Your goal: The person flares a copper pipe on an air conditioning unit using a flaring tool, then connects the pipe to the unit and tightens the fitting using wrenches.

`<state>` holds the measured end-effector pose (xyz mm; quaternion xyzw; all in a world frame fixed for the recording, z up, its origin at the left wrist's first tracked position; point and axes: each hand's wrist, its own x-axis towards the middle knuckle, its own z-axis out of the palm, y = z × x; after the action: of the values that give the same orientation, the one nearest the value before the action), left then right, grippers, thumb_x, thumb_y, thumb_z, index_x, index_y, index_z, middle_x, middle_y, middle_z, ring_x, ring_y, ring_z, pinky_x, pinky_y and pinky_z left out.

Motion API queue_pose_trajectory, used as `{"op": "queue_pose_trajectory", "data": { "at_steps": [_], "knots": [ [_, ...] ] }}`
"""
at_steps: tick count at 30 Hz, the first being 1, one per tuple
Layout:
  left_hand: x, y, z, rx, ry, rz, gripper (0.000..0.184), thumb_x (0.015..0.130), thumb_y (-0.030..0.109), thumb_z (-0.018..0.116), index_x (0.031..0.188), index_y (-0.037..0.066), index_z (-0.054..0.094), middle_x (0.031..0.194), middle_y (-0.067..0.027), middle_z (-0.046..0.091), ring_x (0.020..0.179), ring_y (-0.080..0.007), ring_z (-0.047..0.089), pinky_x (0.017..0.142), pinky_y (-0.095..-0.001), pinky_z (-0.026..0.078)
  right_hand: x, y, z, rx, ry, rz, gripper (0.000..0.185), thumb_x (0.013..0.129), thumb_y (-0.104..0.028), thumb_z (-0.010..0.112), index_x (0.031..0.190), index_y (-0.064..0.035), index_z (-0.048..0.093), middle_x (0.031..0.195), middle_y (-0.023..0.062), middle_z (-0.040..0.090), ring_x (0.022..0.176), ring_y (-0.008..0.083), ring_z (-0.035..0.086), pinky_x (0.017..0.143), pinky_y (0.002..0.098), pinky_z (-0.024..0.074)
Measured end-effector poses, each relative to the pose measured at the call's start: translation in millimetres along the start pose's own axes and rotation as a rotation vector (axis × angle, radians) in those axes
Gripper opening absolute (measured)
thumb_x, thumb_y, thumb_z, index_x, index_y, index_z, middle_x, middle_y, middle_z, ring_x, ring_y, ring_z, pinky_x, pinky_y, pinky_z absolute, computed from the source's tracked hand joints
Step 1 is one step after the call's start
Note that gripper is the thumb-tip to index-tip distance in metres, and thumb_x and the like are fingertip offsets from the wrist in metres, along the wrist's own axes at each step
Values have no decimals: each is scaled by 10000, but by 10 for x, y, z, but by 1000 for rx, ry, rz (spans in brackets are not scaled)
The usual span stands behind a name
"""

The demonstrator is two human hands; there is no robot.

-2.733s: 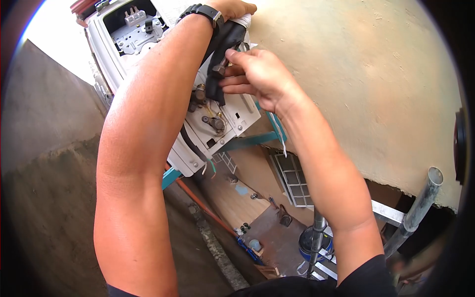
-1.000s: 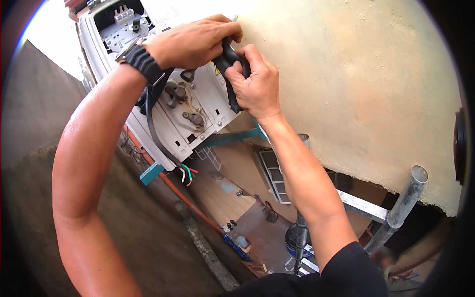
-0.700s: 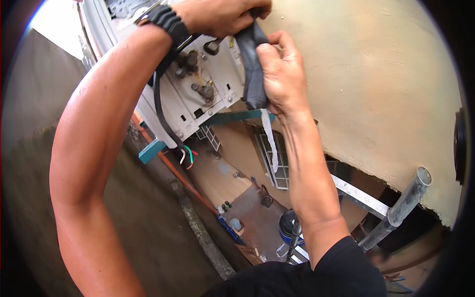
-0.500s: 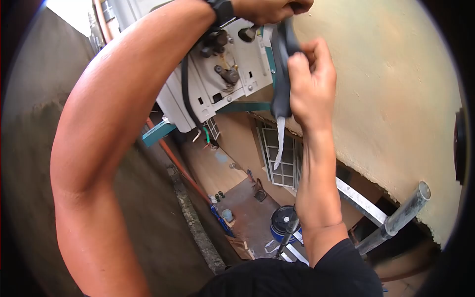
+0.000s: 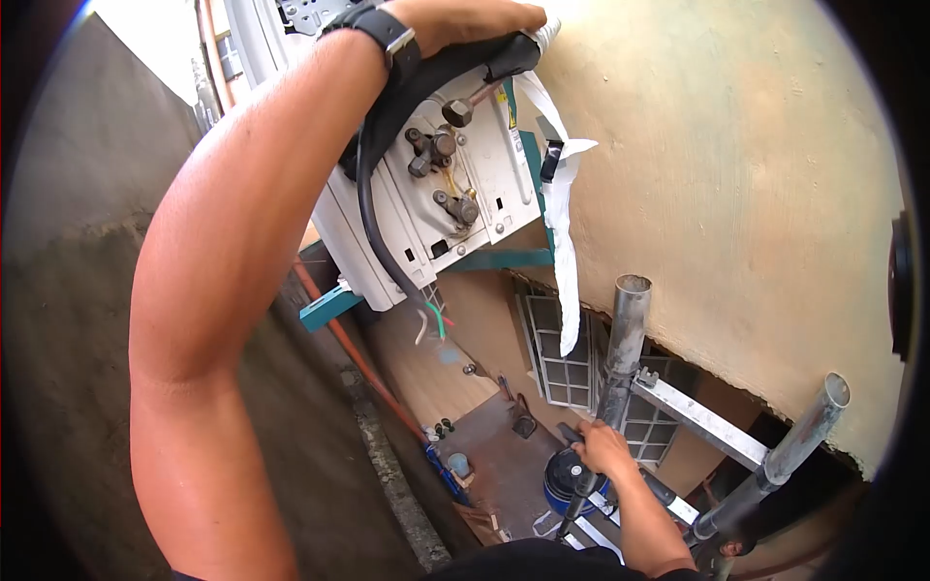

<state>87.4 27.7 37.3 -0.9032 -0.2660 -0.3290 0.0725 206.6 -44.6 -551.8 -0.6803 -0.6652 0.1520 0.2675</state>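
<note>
At the top, my left hand (image 5: 475, 19), partly cut off by the frame edge, is closed over a black foam-covered pipe (image 5: 426, 77) that bends across the white outdoor air-conditioner unit (image 5: 387, 218). White wrapping tape (image 5: 565, 261) hangs from the pipe's end, with a black piece stuck on it. Below the pipe are brass valves (image 5: 433, 148) and a flare nut (image 5: 457, 112) on a copper tube. Lower down, beside a scaffold pole (image 5: 620, 339), my right hand (image 5: 603, 448) is closed around a dark object whose kind I cannot make out.
A black cable (image 5: 373, 213) ends in bare-looking coloured wires. A teal bracket (image 5: 334, 305) supports the unit. The beige wall (image 5: 736, 194) is on the right, with another scaffold pole (image 5: 814, 416). Far below are a bucket (image 5: 458, 465) and part of a person (image 5: 736, 547).
My right hand has let go of the dark length by the unit and dropped to the scaffold pole. The white tape now hangs free. The view has shifted, showing more of the unit.
</note>
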Motion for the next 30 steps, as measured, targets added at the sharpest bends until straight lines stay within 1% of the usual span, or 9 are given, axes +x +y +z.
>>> {"op": "queue_pose_trajectory", "data": {
  "at_steps": [4, 8, 12, 16, 19, 22, 24, 26, 30],
  "knots": [
    [300, 32, 75, 131, -194, -158, 818, 839, 576, 734, 1304, -89, 631, 1284, -255, 658, 1157, -307, 619, 971, -374, 496, 114, -8, -142, -47, -191, 60, 406, 914, -312, 717, 1226, -55, 676, 1101, 233, 716, 1073, 421, 672, 922, 482, 535],
    [589, -148, 163, 158, -253, -95, 834, 833, 608, 742, 1290, -83, 648, 1286, -248, 659, 1145, -299, 623, 956, -383, 501, 306, -1271, -1629, 794, 284, -479, 435, 994, -198, 654, 1374, -12, 555, 1128, 139, 722, 1022, 208, 694, 907, 363, 545],
    [500, 155, 223, 330, -122, -201, 883, 779, 620, 801, 1236, -122, 664, 1249, -271, 673, 1129, -324, 644, 937, -415, 515, 800, -2481, -2859, 1687, 298, -758, 475, 1017, -207, 630, 1377, 65, 481, 1189, 170, 665, 1011, 234, 667, 894, 395, 563],
    [578, 146, 267, 278, -46, -197, 812, 759, 539, 830, 1185, -136, 680, 1179, -278, 695, 1052, -340, 677, 886, -425, 549, 1300, -3001, -3326, 1574, 254, -890, 233, 1019, -137, 581, 1140, 62, 567, 1057, 134, 684, 857, 228, 668, 834, 408, 572],
    [602, 57, 236, 291, 69, -142, 748, 758, 481, 824, 1146, -145, 690, 1140, -280, 707, 1021, -343, 687, 866, -423, 562, 1579, -3243, -3252, 1096, 955, -560, 331, 986, -165, 580, 1198, 73, 491, 992, 176, 683, 848, 235, 681, 755, 387, 569],
    [464, 177, 129, 268, 35, -105, 704, 763, 449, 814, 1117, -148, 696, 1109, -281, 713, 1000, -342, 694, 855, -418, 566, 1682, -3155, -3209, 781, 1158, -470, 380, 964, -156, 587, 1236, 74, 456, 967, 195, 680, 789, 243, 685, 686, 383, 566],
    [428, 195, 133, 235, -22, -114, 691, 766, 444, 811, 1105, -147, 699, 1098, -283, 714, 990, -340, 697, 854, -415, 565, 1609, -3101, -3255, 792, 1116, -494, 339, 970, -112, 554, 1237, 74, 459, 968, 187, 689, 791, 228, 685, 650, 384, 561],
    [564, 70, 266, 229, 117, -93, 669, 780, 446, 808, 1097, -134, 706, 1090, -279, 713, 951, -320, 706, 815, -408, 569, 1320, -3101, -3410, 1528, 361, -757, 161, 952, -35, 523, 1095, 38, 530, 905, 111, 652, 801, 218, 667, 617, 369, 545],
    [477, 240, 266, 213, 46, -121, 656, 793, 450, 806, 1108, -118, 710, 1075, -259, 717, 906, -308, 706, 782, -419, 569, 1182, -3095, -3460, 1630, 418, -550, 106, 945, -13, 502, 1036, 29, 539, 850, 66, 576, 756, 227, 659, 545, 363, 516]
  ]
}}
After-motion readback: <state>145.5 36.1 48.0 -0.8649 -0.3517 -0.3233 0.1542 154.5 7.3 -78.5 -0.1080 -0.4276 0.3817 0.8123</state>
